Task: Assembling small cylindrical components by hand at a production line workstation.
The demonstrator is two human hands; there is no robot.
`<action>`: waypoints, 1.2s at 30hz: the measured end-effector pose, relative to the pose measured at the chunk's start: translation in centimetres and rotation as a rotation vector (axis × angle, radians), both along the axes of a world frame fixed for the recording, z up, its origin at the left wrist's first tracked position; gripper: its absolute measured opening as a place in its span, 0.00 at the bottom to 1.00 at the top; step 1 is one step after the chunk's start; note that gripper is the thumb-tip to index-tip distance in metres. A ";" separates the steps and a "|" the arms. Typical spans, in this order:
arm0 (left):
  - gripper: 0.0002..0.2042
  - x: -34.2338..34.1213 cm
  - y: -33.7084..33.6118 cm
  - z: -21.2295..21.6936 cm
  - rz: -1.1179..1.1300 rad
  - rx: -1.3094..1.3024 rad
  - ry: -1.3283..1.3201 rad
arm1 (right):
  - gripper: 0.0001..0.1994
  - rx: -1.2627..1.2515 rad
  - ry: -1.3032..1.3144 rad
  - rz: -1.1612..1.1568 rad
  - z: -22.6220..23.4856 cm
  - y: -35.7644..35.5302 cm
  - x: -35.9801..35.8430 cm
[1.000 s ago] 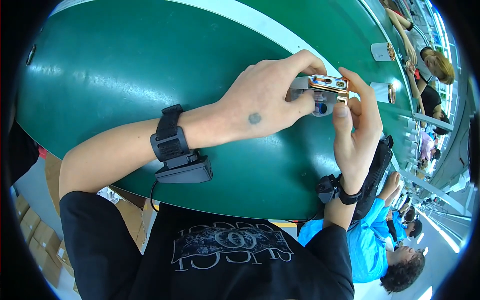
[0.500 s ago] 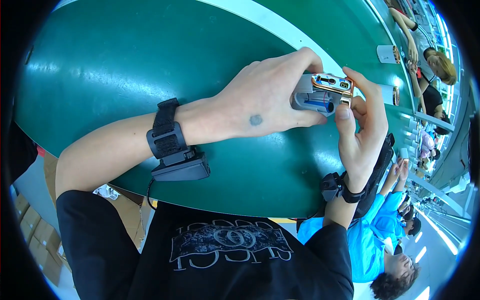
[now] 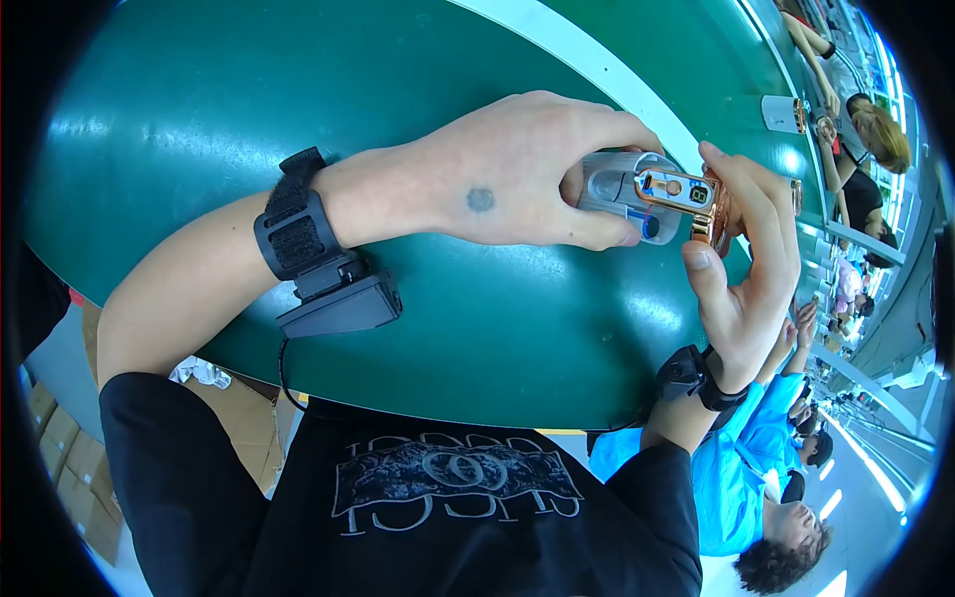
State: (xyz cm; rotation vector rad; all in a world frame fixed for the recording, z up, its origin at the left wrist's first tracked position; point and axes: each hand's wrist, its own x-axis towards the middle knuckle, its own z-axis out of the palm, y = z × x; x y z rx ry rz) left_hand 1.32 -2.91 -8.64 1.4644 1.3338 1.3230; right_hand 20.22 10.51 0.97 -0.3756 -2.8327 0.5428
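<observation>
My left hand (image 3: 532,174) is wrapped round a pale grey, open-ended plastic housing (image 3: 605,183), thumb on the near side and fingers behind. Inside the housing's mouth a blue cylindrical cell (image 3: 651,229) shows in part. At the opening sits a gold-rimmed end cap (image 3: 674,188) with a white face, a round button and a small dark window. The cap is tilted and partly overlaps the housing's mouth in this view. My right hand (image 3: 751,269) grips the cap from the right between thumb and fingers. Whether wires join cap and housing is hard to make out.
The green table (image 3: 398,90) has a white strip (image 3: 557,40) across it. Beyond the strip stands a white cylinder with a gold end (image 3: 783,113). Co-workers sit along the right, one in a blue jacket (image 3: 731,488). Cardboard boxes (image 3: 75,468) lie at lower left.
The gold-rimmed cap has shifted right and toward me with my right hand and turned, showing more of the housing's open end. My left wrist has moved slightly left and away from me.
</observation>
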 end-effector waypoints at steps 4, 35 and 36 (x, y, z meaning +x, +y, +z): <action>0.29 0.0 -0.3 -0.6 0.046 0.159 0.094 | 0.28 0.081 0.029 0.105 -0.1 0.0 -0.3; 0.26 0.1 -1.5 -0.7 0.076 0.027 0.313 | 0.30 0.072 -0.117 0.035 -0.4 -2.1 -1.0; 0.26 0.1 -1.4 -0.5 0.073 0.028 0.315 | 0.30 0.073 -0.115 0.032 -0.2 -2.0 -0.9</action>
